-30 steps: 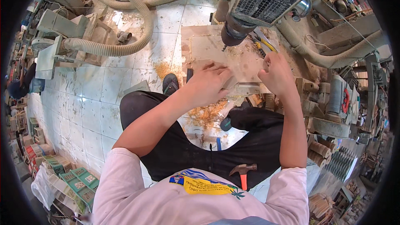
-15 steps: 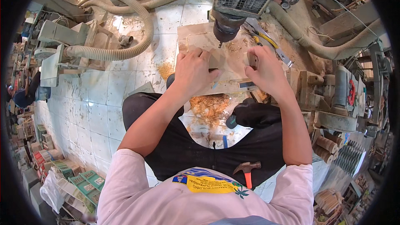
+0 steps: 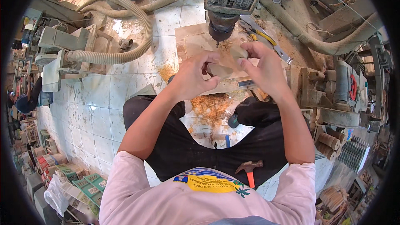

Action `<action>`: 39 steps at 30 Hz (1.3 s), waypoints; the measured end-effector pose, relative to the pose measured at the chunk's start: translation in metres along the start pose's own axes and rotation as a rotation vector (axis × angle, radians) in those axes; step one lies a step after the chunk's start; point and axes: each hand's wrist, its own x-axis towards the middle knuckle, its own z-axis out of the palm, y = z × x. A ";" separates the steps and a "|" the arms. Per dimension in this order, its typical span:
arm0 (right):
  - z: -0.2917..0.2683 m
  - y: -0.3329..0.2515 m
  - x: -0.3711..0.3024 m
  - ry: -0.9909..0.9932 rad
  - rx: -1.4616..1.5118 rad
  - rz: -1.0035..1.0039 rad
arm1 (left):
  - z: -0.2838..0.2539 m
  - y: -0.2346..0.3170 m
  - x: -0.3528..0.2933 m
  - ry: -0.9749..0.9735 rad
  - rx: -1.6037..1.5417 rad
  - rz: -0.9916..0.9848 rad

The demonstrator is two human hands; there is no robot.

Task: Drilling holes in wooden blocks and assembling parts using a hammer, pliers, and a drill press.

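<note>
My left hand (image 3: 192, 75) is curled around a small, flat wooden piece (image 3: 220, 71), its thumb below and fingers above. Between the thumb and fingers of my right hand (image 3: 266, 64) is another small, pale wooden piece (image 3: 238, 53). Both hands are raised over a dusty wooden board (image 3: 186, 38). Just beyond them, the black chuck (image 3: 221, 26) of a drill press points down, and a short bit (image 3: 217, 44) shows at its tip. Yellow-handled pliers (image 3: 266, 37) and a flat metal tool (image 3: 283, 54) lie past my right hand.
Orange shavings (image 3: 210, 107) cover the floor between my legs. A hammer (image 3: 250, 171) with an orange handle rests on my lap. Ribbed hoses (image 3: 110, 57) curve across the left and right. A person (image 3: 27, 100) is at the far left. Wooden machine parts (image 3: 310, 87) stand at right.
My left hand has lifted and turned, with its wooden piece now tilted between the fingers. The right hand has shifted slightly inward, and its wooden piece has turned toward the chuck.
</note>
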 end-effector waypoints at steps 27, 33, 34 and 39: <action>0.025 -0.028 -0.011 -0.188 -0.013 -0.314 | 0.005 -0.005 -0.006 0.008 -0.970 -0.140; 0.029 -0.013 -0.013 -0.191 0.047 -0.318 | 0.000 0.003 -0.008 -0.041 -0.875 -0.108; 0.030 -0.011 -0.014 -0.176 0.062 -0.324 | 0.000 0.004 -0.009 -0.037 -0.882 -0.108; 0.031 -0.009 -0.015 -0.147 0.093 -0.362 | -0.001 0.014 -0.014 -0.019 -0.847 -0.027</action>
